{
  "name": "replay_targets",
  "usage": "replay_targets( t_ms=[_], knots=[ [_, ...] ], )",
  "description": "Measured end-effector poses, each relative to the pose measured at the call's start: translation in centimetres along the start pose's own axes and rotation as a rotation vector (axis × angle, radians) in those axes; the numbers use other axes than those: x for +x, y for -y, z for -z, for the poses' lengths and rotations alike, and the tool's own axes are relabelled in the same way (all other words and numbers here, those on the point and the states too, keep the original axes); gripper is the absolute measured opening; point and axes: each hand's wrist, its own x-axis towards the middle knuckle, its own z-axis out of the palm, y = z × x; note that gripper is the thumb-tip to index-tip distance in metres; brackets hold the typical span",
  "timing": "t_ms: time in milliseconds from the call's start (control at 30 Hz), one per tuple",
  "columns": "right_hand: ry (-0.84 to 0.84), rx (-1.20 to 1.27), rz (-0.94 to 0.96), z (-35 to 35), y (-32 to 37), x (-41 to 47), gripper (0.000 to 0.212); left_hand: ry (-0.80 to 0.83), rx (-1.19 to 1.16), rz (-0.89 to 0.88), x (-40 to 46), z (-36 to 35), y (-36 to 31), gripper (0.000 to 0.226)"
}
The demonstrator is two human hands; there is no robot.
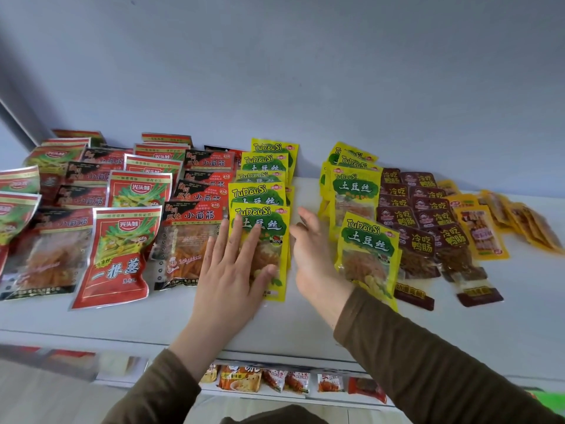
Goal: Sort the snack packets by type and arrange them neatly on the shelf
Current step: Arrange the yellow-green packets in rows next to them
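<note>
Both hands are spread: your left hand (232, 264) presses flat on a yellow packet (260, 249); your right hand (312, 255) hovers beside it, holding nothing.

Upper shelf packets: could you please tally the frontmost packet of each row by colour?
Red-and-green packets: 2
Black-and-red packets: 2
Yellow packets: 2
Maroon packets: 2
Orange packets: 2
Total: 10
</note>
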Motion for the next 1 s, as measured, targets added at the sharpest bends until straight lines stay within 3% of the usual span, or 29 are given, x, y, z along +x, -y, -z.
replay_targets(
  t_ms=[233, 400, 633, 800, 1000],
  knots=[
    [0.096, 0.016, -0.074, -1.1, 2.8, 0.8, 0.052, 0.096, 0.093, 0.036, -0.2, -0.6, -0.1, 0.076],
    [0.098, -0.005, -0.043, -1.7, 3.0, 0.5, 0.048, 0.137, 0.088, 0.021, 0.2, -0.4, 0.2, 0.075],
    [0.036, 0.040, -0.001, -1.0, 2.0, 0.4, 0.044, 0.006, 0.016, 0.089, 2.1, 1.3, 0.4, 0.076],
    [0.095, 0.026, -0.009, -1.4, 1.3, 0.3, 0.044, 0.136, 0.021, 0.153, 5.8, 2.1, 1.9, 0.077],
    [0.080, 0.004, 0.018, -1.2, 1.3, 1.1, 0.047, 0.122, 0.030, 0.135, 5.3, 2.1, 2.1, 0.069]
  ],
)
